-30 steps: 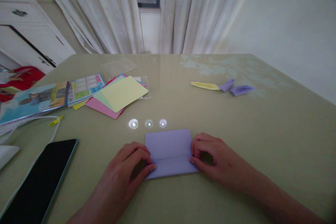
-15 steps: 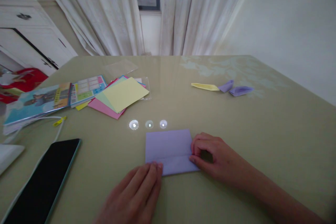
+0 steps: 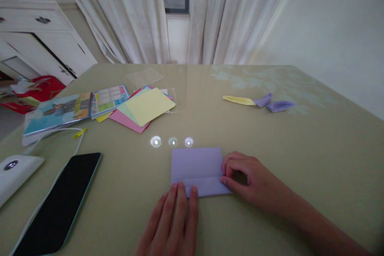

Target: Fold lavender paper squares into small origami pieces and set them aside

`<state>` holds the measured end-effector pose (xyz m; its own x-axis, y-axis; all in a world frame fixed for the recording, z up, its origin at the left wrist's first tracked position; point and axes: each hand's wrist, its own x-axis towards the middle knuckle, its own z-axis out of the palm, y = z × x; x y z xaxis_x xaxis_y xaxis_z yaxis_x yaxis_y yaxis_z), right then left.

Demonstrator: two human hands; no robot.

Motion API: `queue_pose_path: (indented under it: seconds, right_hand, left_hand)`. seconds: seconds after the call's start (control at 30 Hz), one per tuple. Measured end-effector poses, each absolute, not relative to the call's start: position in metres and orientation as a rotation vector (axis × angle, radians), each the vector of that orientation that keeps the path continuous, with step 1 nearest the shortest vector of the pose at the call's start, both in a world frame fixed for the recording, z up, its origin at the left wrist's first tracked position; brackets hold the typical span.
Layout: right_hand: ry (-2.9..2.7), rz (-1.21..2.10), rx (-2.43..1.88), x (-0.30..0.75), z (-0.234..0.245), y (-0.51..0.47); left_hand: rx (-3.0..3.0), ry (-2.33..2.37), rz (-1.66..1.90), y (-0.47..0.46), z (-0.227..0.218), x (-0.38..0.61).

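Observation:
A sheet of purple origami paper lies on the table before me, with a strip folded up along its near edge. The fingertips of my left hand press flat on the near left part of that strip, the fingers stretched out and slightly apart. At the sheet's right edge, my right hand pinches the paper between thumb and curled fingers.
Folded paper pieces, one yellow and two purple, lie at the back right. Coloured sheets and a booklet sit back left. A phone, a white device and a cable occupy the left side.
My left hand's fingers have spread and shifted right along the folded strip. My right hand keeps its pinch at the right edge. The whole view has swung slightly left.

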<state>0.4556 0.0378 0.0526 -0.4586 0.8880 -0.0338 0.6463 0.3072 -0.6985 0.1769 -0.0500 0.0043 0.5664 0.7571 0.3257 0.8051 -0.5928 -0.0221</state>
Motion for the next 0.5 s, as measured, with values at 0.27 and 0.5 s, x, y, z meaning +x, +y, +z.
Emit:
queue_pose_path:
  seconds: [0.27, 0.5]
  right_hand:
    - [-2.211, 0.928, -1.366, 0.456, 0.051, 0.037]
    - [-2.218, 0.909, -1.362, 0.455, 0.049, 0.035]
  left_hand:
    - [-2.646, -1.304, -0.417, -0.044, 0.007, 0.189]
    - [-2.59, -1.188, -0.385, -0.043, 0.006, 0.194]
